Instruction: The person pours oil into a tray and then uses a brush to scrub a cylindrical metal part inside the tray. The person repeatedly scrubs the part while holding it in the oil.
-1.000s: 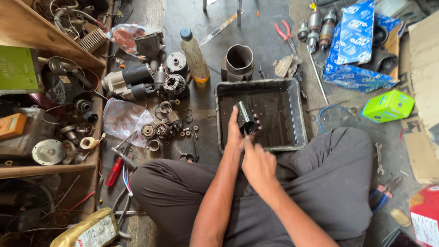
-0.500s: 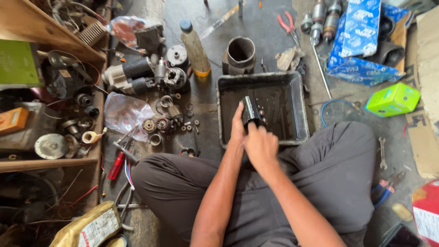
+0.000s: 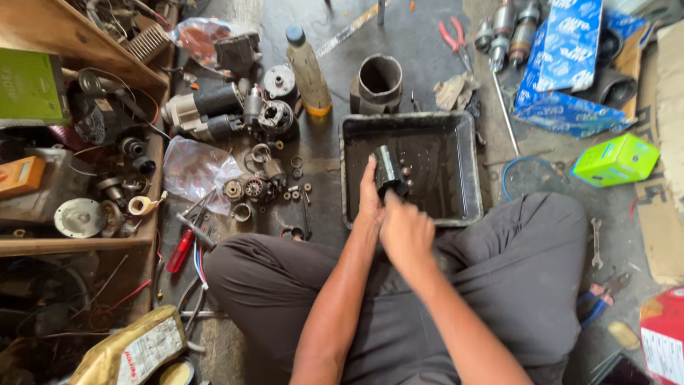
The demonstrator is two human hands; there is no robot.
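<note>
I sit cross-legged on the floor over a dark rectangular tray [image 3: 474, 167] of oily liquid. My left hand [image 3: 370, 194] grips a black cylindrical motor part [image 3: 388, 170] above the tray's near left corner. My right hand [image 3: 405, 229] is closed just below it, touching the part's lower end; whatever it holds is hidden. Small round pieces lie in the tray beside the part.
Left of the tray lie bearings, washers and gears [image 3: 251, 187], a plastic bag [image 3: 194, 167], starter motors [image 3: 214, 114] and a red screwdriver [image 3: 182, 249]. A bottle [image 3: 308, 68] and metal sleeve [image 3: 379, 78] stand behind. Pliers [image 3: 454, 34], blue packaging [image 3: 563, 71], a green box [image 3: 616, 158] and a wrench [image 3: 596, 242] are right.
The view has drifted slightly. My hands stay over the tray, with the black part tilted a little differently and the right hand closer under it.
</note>
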